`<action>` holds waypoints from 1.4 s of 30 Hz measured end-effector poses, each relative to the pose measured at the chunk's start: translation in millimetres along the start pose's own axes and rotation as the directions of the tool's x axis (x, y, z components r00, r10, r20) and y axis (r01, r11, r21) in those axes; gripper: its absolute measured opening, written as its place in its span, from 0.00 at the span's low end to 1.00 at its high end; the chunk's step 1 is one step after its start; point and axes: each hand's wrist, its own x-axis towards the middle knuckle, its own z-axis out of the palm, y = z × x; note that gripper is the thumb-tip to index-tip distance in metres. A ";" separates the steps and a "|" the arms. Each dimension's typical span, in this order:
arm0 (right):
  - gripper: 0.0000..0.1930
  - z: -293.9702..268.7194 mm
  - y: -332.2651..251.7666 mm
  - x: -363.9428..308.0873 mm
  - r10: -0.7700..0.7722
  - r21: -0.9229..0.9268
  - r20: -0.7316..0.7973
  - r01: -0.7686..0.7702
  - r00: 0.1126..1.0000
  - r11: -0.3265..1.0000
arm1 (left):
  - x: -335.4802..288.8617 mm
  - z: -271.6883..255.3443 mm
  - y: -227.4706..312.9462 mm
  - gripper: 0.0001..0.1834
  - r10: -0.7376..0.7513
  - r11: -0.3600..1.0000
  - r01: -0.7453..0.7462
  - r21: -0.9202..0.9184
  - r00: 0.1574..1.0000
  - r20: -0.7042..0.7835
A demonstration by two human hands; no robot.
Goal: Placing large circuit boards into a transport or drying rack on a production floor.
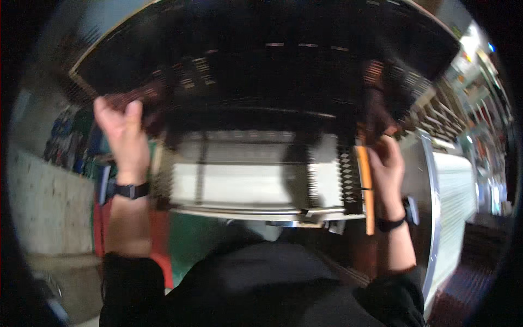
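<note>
A large glossy black panel (pixel 261 76) spans the upper part of the head view and mirrors my hands. At its near left corner is my left hand (pixel 124 136), thumb and fingers spread apart, the fingertips at or very close to the panel; contact is blurred. My right hand (pixel 387 163) is at the near right side beside an upright orange strip (pixel 366 188). Its fingers curl inward, and what they close on, if anything, is hidden. Between the hands lies a white machine bed (pixel 239 185) with dark bands running across it.
A metal rail (pixel 245 211) runs along the near side of the white bed. On the right stands a pale ribbed surface with a metal edge (pixel 434 201), with blurred racks (pixel 444 117) beyond. A pale wooden board (pixel 52 204) and red and green surfaces are on the left.
</note>
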 end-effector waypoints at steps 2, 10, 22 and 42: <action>0.13 -25.6 4.6 -3.0 0.018 0.110 0.029 -0.021 0.999 0.994 | -0.3 16.3 7.7 0.37 0.073 0.969 -0.047 -0.242 0.992 0.098; 0.10 -5.7 -40.8 11.7 0.053 -0.173 0.301 0.000 0.952 0.985 | -7.1 -27.0 -26.9 0.33 -0.021 1.000 0.020 0.008 0.995 0.094; 0.15 -22.6 -54.4 -27.0 -0.215 -0.120 0.019 0.215 0.976 0.969 | 21.7 -60.6 3.8 0.23 0.040 0.996 -0.053 0.067 0.983 0.182; 0.17 32.0 -102.2 -101.9 -0.031 -0.290 0.618 0.265 0.786 0.920 | 45.1 176.6 160.6 0.33 0.077 0.581 -0.769 0.267 0.378 0.923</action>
